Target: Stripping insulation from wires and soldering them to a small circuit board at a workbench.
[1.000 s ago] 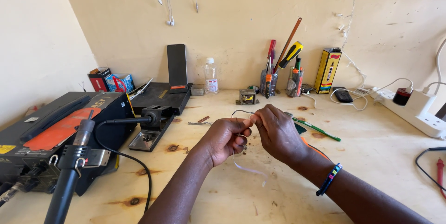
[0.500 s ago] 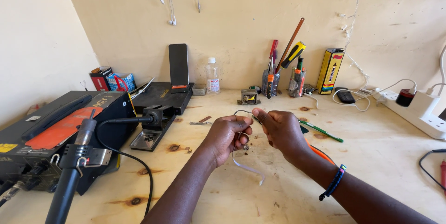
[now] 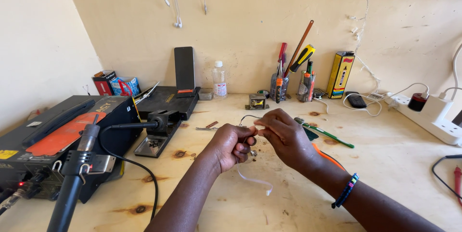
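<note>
The pale wooden bench [image 3: 394,164] runs wall to wall under a cream wall [image 3: 250,15], its top marked with dark burn spots, which suits heat work done here. Largest on it is the black repair station [image 3: 57,140] at the left, its hot-air wand [image 3: 77,164] parked in a holder near the edge, probably so the nozzle stays off the wood. Behind it lie a black mat [image 3: 166,100] with a phone [image 3: 184,67] propped upright, a small clear bottle [image 3: 219,79], cups of screwdrivers [image 3: 288,75] pushed back against the wall within reach, and a white power strip [image 3: 440,116] at the right. Over the middle of the bench, the left hand [image 3: 232,144] is curled tight around a thin grey wire [image 3: 248,117], seemingly to steady it, while the right hand [image 3: 285,133] pinches a white strip [image 3: 254,179] between thumb and fingertips; the strip hangs down in a loose curl, apparently tape being worked at the wire, close to the eyes
</note>
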